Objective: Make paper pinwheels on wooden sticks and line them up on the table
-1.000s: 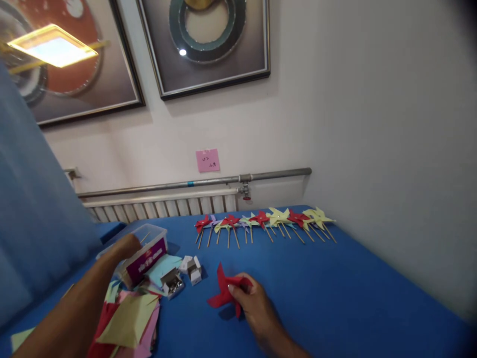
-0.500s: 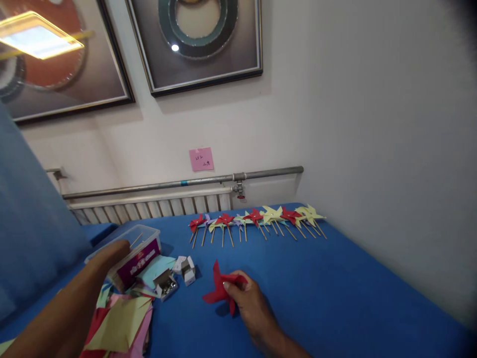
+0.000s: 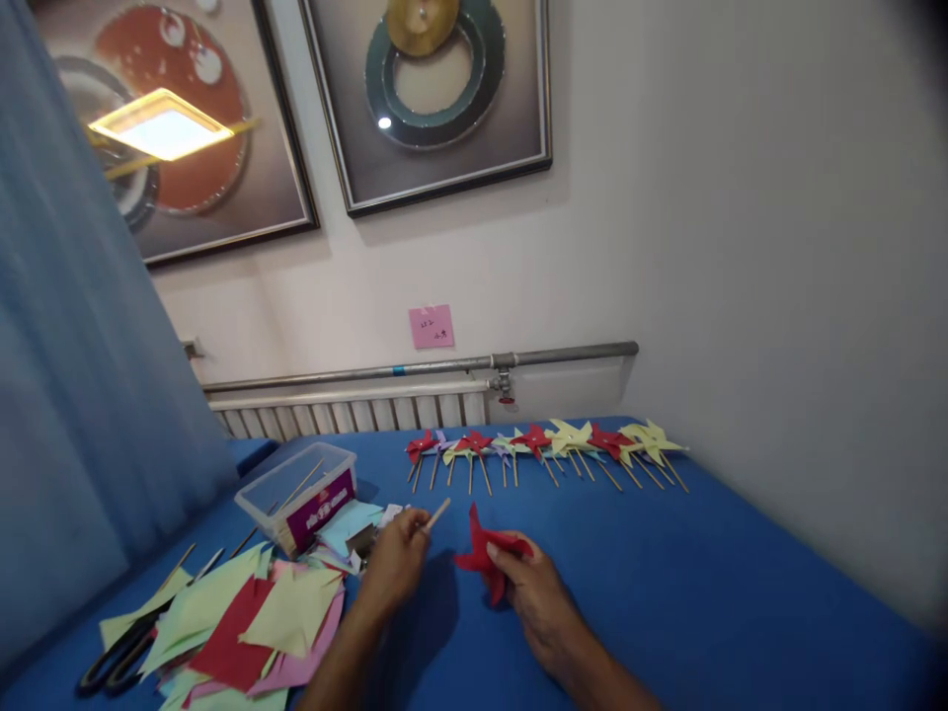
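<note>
Between the thumb and fingers of my right hand (image 3: 534,591) is a red paper pinwheel (image 3: 483,555), held by its folded middle just above the blue table. My left hand (image 3: 400,558) grips a short wooden stick (image 3: 436,514), whose tip points up and right toward the pinwheel; the two are apart. Behind my left hand a small open box (image 3: 362,541) is partly hidden. Just left of it stands a clear plastic tub (image 3: 259,499) with a purple label and thin sticks inside.
Finished pinwheels on sticks (image 3: 570,436) lie in a row along the far edge of the table. At left are a pile of cut coloured paper (image 3: 237,632) and black-handled scissors (image 3: 122,657). A blue curtain (image 3: 96,395) hangs on the left.
My left hand has come out of the plastic tub with a stick and moved right, near the pinwheel. My right hand still holds the red pinwheel. The view has shifted left.
</note>
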A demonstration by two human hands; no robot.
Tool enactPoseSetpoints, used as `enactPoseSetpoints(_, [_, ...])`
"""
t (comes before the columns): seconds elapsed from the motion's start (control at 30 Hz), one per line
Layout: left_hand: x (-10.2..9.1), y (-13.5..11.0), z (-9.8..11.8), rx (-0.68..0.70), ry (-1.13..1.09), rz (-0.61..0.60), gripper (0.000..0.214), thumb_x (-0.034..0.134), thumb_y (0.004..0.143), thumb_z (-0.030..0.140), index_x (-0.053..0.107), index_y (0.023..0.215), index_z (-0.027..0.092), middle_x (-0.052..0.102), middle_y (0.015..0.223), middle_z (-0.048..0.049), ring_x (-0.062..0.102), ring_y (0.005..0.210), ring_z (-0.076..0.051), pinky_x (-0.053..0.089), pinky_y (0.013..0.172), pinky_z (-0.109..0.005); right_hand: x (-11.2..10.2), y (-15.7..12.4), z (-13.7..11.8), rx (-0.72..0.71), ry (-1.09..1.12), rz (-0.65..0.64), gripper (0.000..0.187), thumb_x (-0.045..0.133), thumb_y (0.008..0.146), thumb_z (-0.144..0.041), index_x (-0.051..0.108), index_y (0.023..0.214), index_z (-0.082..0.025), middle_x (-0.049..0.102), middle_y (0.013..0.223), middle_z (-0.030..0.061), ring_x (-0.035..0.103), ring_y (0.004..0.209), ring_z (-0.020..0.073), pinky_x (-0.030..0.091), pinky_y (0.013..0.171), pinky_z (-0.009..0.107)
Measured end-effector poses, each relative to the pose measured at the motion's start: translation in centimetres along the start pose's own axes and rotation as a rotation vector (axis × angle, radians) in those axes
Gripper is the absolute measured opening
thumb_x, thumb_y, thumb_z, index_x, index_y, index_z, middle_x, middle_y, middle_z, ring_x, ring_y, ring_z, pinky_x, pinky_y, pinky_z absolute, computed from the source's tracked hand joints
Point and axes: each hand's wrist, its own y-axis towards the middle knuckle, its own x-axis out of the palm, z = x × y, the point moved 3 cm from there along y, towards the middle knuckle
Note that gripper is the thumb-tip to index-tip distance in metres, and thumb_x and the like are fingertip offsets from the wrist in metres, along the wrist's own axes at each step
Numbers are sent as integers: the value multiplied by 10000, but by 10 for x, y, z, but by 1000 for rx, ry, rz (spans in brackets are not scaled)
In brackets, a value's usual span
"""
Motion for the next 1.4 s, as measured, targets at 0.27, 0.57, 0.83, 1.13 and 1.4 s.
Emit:
enactPoseSetpoints(0.27, [51,-29,-15,-44,-85,-188,141,554,803,278,542,685,203,505,589,47,414,536,-117,317,546,-234,0,0,-4,77,57,21,415,943,560,-401,680,816,-208,707,693,-14,614,612,151,461,602,269])
enactPoseSetpoints(0.57, [56,-39,-3,-72,-161,-240,151,545,747,331,528,663,207,448,529,65,330,478,-97,217,478,-241,-3,1,-1,59,16,12,349,924,575,-366,687,778,-210,698,699,-20,615,642,158,461,635,273])
enactPoseSetpoints(0.83, [54,-38,-6,-34,-84,-210,109,505,743,259,562,681,191,488,556,50,378,514,-109,247,499,-243,-7,6,7,33,-11,30,339,918,569,-360,697,768,-199,674,658,-30,571,605,136,419,598,253])
enactPoseSetpoints(1.13, [53,-37,-12,16,-2,-148,125,491,766,155,588,690,179,513,587,49,425,558,-110,282,541,-229,-6,4,4,29,19,35,303,924,563,-319,715,748,-201,686,663,-23,589,632,148,445,620,259])
enactPoseSetpoints(1.4, [53,-40,-9,32,72,-110,167,483,764,84,603,697,179,553,601,43,466,582,-121,295,572,-234,-9,12,13,-9,38,59,326,946,543,-311,737,767,-200,725,706,-8,627,670,166,481,666,279])
